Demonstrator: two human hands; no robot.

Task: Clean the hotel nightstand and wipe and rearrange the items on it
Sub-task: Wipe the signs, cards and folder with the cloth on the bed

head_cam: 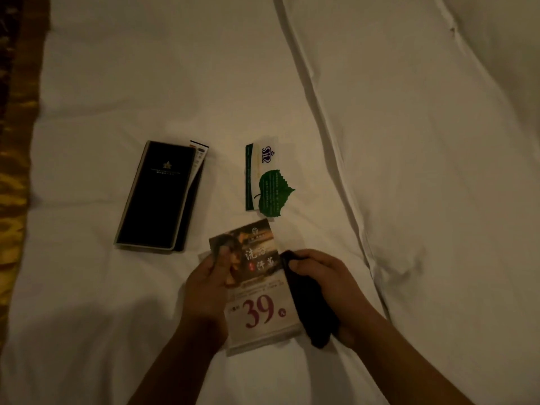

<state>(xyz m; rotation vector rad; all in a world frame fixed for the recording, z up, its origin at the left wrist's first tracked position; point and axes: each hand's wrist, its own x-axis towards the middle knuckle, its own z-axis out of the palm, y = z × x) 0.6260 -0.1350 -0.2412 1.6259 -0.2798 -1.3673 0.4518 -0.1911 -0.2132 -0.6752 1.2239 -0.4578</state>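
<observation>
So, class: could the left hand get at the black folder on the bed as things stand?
Probably not at once: the left hand is holding the 39 card. The bedsheet between it and the black folder lies bare.

Dim, warm yellowish light; soft blur throughout; edges bend; shadows lower left.

A single head-worn wide-angle camera looks steeply down from above onto white bed linen [380,112], which fills nearly the whole frame. The wearer's 2 forearms enter from the bottom edge, close to the lens, with the left hand [206,283] and right hand [324,276] at lower centre. A patterned gold bed runner [14,171] borders the left edge. Only 1 view covers the scene.
</observation>
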